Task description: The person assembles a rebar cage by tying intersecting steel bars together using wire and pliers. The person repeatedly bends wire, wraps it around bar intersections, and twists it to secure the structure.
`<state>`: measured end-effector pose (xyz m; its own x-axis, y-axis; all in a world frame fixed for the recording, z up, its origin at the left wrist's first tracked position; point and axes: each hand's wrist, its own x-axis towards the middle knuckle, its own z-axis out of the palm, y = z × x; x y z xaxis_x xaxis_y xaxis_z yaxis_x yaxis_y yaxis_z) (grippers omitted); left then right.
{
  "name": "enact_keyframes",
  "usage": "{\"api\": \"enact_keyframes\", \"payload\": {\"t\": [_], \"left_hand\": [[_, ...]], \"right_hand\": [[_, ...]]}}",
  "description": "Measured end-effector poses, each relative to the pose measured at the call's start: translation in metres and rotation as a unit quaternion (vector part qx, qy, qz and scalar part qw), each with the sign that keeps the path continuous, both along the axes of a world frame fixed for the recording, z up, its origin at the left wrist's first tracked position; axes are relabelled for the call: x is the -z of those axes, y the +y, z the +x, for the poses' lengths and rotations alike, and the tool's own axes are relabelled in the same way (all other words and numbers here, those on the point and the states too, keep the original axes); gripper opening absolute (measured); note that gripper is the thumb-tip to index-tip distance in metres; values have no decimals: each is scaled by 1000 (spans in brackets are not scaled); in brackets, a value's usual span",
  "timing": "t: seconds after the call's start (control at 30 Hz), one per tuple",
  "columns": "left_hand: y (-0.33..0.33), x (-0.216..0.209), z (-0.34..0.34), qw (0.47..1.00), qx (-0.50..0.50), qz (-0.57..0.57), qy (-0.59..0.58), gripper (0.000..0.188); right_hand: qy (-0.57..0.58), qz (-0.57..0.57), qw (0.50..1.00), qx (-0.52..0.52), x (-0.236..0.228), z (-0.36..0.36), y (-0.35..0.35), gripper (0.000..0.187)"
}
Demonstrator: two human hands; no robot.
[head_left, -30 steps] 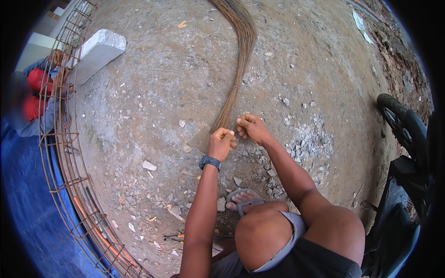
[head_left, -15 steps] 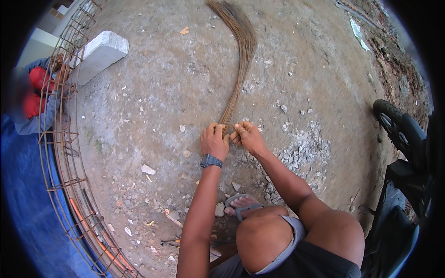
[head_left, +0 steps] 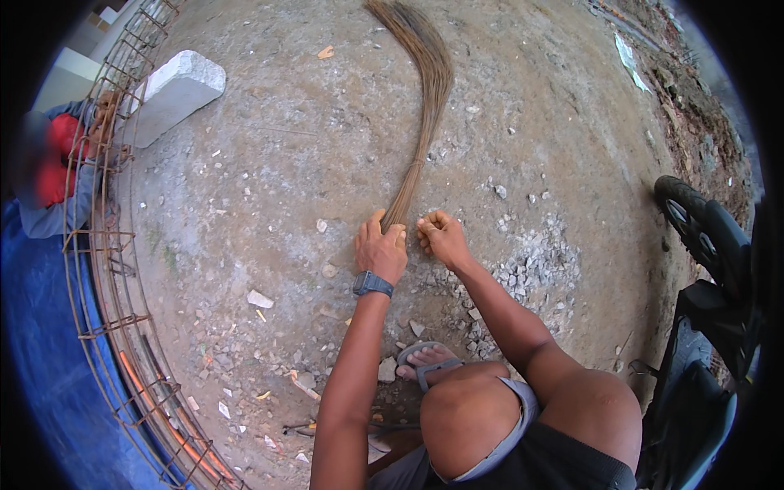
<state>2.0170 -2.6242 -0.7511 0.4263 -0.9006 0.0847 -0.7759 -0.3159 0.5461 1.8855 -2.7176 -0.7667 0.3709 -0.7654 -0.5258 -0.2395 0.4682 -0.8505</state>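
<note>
A stick broom [head_left: 426, 106] of thin brown bristles lies on the ground, its splayed end far away and curving left. A thin tie seems to circle the bundle partway along. My left hand [head_left: 381, 249], with a dark watch [head_left: 372, 283] on its wrist, is closed around the narrow near end. Just to the right, my right hand [head_left: 443, 239] is held apart from the bundle, thumb and fingers pinched together. Whatever may be between those fingertips is too small to make out.
Crushed stone [head_left: 531, 265] is scattered right of my hands. A rebar cage [head_left: 102, 269] runs along the left beside a blue tarp [head_left: 45, 343]. Behind it, a person in red and blue [head_left: 61, 175] sits near a pale block [head_left: 175, 94]. A motorbike [head_left: 710, 310] stands right.
My right hand has drawn slightly to the right, opening a gap from the broom's near end. My left hand keeps its grip with its fingers shifted a little. The broom lies nearly unchanged.
</note>
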Motion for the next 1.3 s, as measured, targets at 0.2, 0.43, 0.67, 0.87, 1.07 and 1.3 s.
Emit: {"api": "enact_keyframes", "payload": {"t": [0.2,0.43,0.67,0.87,1.07,1.3], "left_hand": [[-1,3,-1,998,-30,-3,52,17],[-1,6,4,990,-45,-22,132,11],[-2,11,7,990,-54,-50,124,13],[4,6,10,998,-38,-18,48,17],[18,17,8,997,6,-75,1,27],[35,0,56,958,-3,-58,282,23]], "right_hand": [[-30,50,998,36,-2,6,-2,13],[7,25,1000,4,5,20,-5,15],[14,-15,999,25,20,19,-7,17],[-46,23,995,87,-2,18,9,21],[-14,-18,1000,18,-2,18,29,24],[-115,102,988,-7,-17,13,125,21]]}}
